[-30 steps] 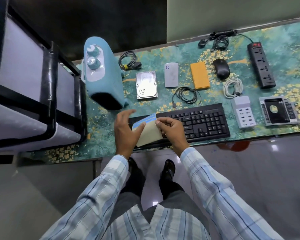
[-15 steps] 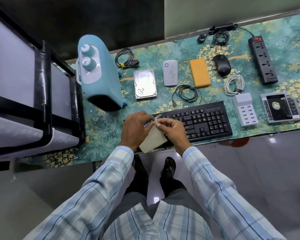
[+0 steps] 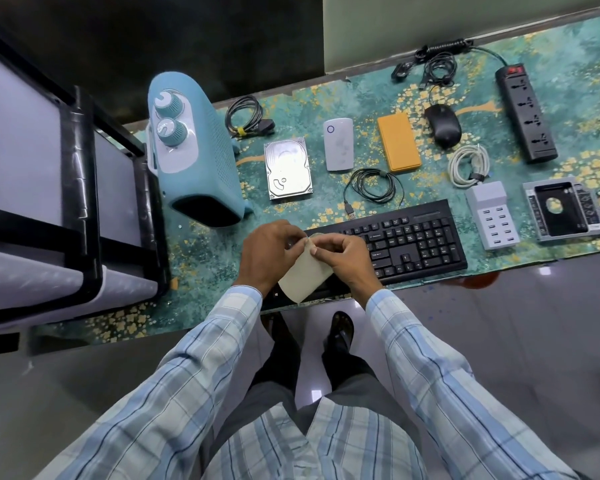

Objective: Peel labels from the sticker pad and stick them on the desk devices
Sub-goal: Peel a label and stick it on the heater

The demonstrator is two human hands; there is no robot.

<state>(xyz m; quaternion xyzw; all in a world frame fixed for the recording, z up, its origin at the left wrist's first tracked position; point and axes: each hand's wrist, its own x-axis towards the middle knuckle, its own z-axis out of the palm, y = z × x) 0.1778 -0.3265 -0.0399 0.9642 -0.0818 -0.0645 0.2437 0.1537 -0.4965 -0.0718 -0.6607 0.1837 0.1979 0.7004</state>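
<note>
Both hands hold a cream sticker pad (image 3: 303,277) above the desk's front edge, over the left end of the black keyboard (image 3: 416,242). My left hand (image 3: 269,256) grips the pad's top left corner. My right hand (image 3: 342,259) pinches its top edge, fingertips meeting the left thumb. The pad's printed face is hidden. Devices lie beyond: a blue heater (image 3: 191,150), a hard drive (image 3: 286,169), a white box (image 3: 338,144), an orange power bank (image 3: 398,142), a mouse (image 3: 442,125), a power strip (image 3: 525,114), a USB charger hub (image 3: 492,214) and a drive caddy (image 3: 563,210).
Coiled cables lie among the devices: black ones (image 3: 248,116) (image 3: 373,185) (image 3: 439,65) and a white one (image 3: 470,164). A black-framed rack (image 3: 84,202) stands at the left against the desk (image 3: 205,258). My shoes (image 3: 340,329) are on the grey floor below the desk edge.
My left hand closed from an open palm onto the pad's corner. The pad tilted so its blue top edge no longer shows, and both hands drew together.
</note>
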